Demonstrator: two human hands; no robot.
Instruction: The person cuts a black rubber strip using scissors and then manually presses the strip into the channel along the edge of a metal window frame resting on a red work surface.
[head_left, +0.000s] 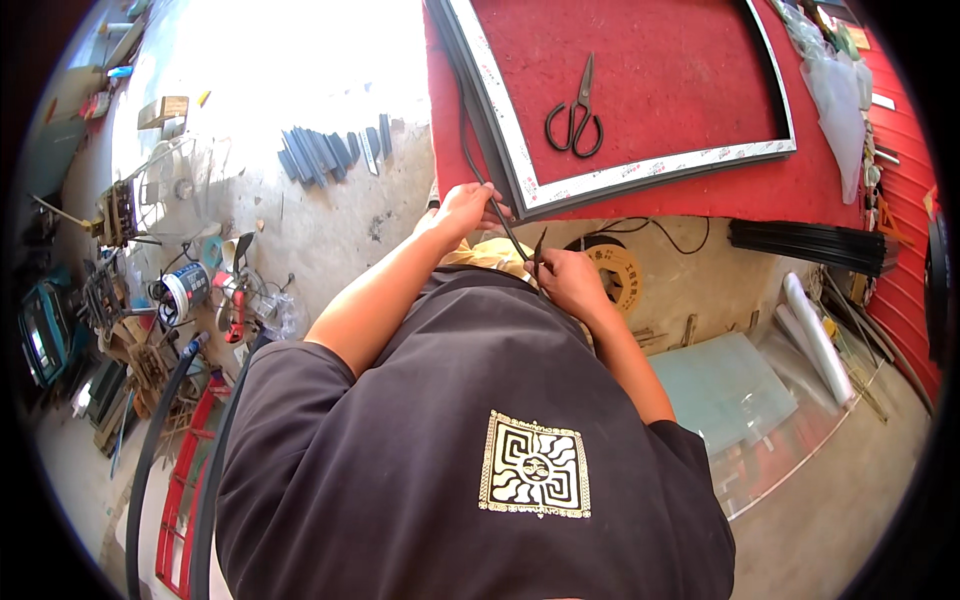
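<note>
Black rubber strip (478, 165) runs along the left edge of the frame (640, 172) and drops off its near corner toward us. Our left hand (462, 210) sits at that corner, fingers (490, 205) closed on the strip just below the frame's edge. Our right hand (572, 280) is lower and apart from the frame, fingers curled shut around a thin dark tool (538, 255) whose tip points up beside the strip; we cannot tell what kind of tool it is, nor whether its tip touches the rubber. The frame lies flat on the red surface (800, 190), scissors (575, 118) resting inside it, well apart from both hands. Risks as we judge them: the strip looks slack between corner and hand, so a pull from the left hand could draw seated rubber out of the channel along the frame's edge. The tool tip sits near the left fingers; a slip along the strip could bring it against them. The frame's near corner stands right at the surface's rim, so a sideways push might shift it over the edge. Below, a spool (612, 272) and glass sheets (730, 385) lie on the floor (330, 220); anything dropped could land on the glass.
</note>
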